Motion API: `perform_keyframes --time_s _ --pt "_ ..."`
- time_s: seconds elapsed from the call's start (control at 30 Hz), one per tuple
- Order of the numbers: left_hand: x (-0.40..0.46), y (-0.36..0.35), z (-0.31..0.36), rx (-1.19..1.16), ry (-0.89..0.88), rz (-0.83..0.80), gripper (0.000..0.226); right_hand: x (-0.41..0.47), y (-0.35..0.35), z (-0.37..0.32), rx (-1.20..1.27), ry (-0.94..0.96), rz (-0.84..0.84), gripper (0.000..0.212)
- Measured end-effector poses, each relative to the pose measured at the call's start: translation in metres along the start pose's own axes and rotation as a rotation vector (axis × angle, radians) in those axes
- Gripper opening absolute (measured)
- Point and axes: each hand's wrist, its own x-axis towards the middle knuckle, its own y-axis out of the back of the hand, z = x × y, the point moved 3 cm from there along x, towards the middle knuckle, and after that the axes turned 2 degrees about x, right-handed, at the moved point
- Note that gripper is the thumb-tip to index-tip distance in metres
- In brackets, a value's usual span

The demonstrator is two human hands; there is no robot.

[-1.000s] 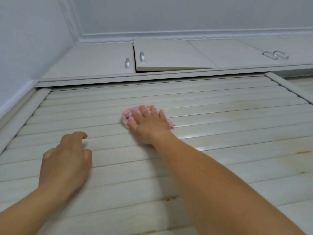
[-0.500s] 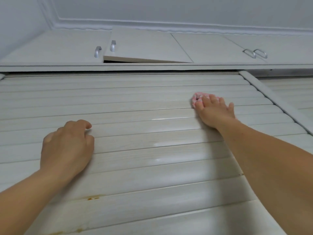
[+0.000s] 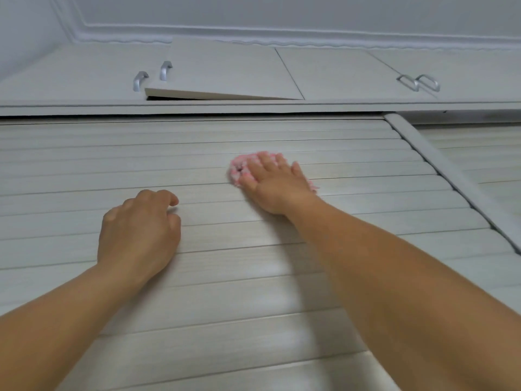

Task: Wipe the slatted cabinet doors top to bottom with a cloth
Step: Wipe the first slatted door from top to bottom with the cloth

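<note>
A pale wood-grain slatted cabinet door (image 3: 84, 165) fills most of the view. My right hand (image 3: 276, 184) lies flat on a pink and white cloth (image 3: 239, 167), pressing it against slats a little below the door's top edge. Most of the cloth is hidden under the palm; a fringe shows by the wrist. My left hand (image 3: 138, 235) rests lower and to the left on the slats, fingers curled, holding nothing.
A vertical frame post (image 3: 439, 176) borders the door on the right, with another slatted door (image 3: 479, 153) beyond it. Above are flat upper cabinet doors with metal handles (image 3: 166, 70); one upper door (image 3: 225, 71) stands ajar. Ceiling moulding runs along the top.
My right hand slid the cloth right across the slats, then back left toward the middle. My left hand stayed on the door. The view panned right, then slightly back.
</note>
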Motion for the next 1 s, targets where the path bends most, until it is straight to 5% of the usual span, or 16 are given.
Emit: perform_keyframes --time_s 0.23,0.4,0.73,0.9,1.0 --pt "0.005 -0.003 0.001 0.001 -0.018 -0.016 0.033 -0.03 0.036 0.147 -0.079 -0.47 0.179 0.058" --pt "0.006 0.003 -0.01 -0.009 -0.033 -0.041 0.034 -0.034 0.029 0.14 0.048 -0.679 0.165 0.057" --pt "0.01 0.029 -0.056 -0.043 -0.032 -0.049 0.03 0.015 -0.016 -0.055 0.086 -0.204 0.094 0.052" --pt "-0.001 0.043 -0.092 -0.102 0.032 0.099 0.011 0.005 -0.048 -0.181 0.067 0.094 0.064 0.05" --pt "-0.009 0.047 -0.11 -0.094 0.054 0.136 0.019 -0.012 -0.06 -0.219 0.064 0.247 -0.049 0.05"
